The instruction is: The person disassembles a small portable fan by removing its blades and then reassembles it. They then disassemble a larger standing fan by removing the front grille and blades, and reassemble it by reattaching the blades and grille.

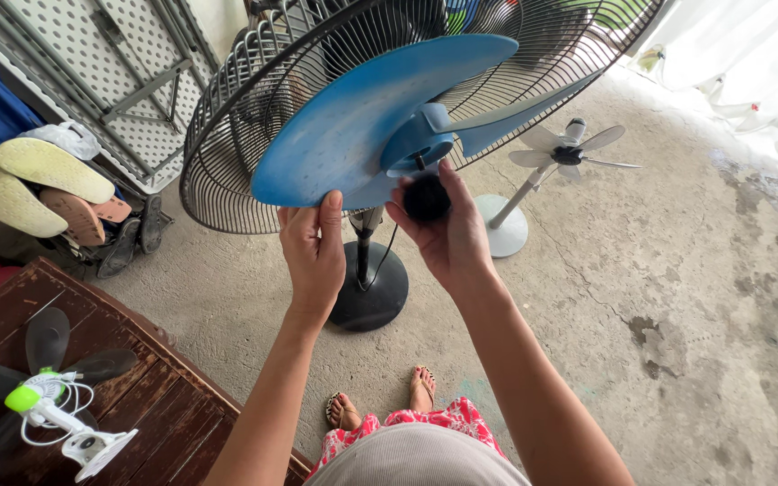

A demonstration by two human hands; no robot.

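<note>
Rough concrete floor [677, 297] underfoot. Far left, small clip fan [42, 396] lying on dark wooden table [164, 396]; sandals [38, 180] piled behind. Centre, left hand [314, 252] pinching lower edge of blue fan blade [362, 126], thumb on its face, inside black wire grille [227, 153]. Right hand [447, 229] with fingers clamped on black round cap [427, 198] just below blade hub. Farther right, white bare-bladed stand fan [565, 153].

We see no screens or signs. The one package-like thing is a crumpled white plastic bag [67, 137] at ten o'clock, resting above the pale foam sandal soles [24, 175].
</note>
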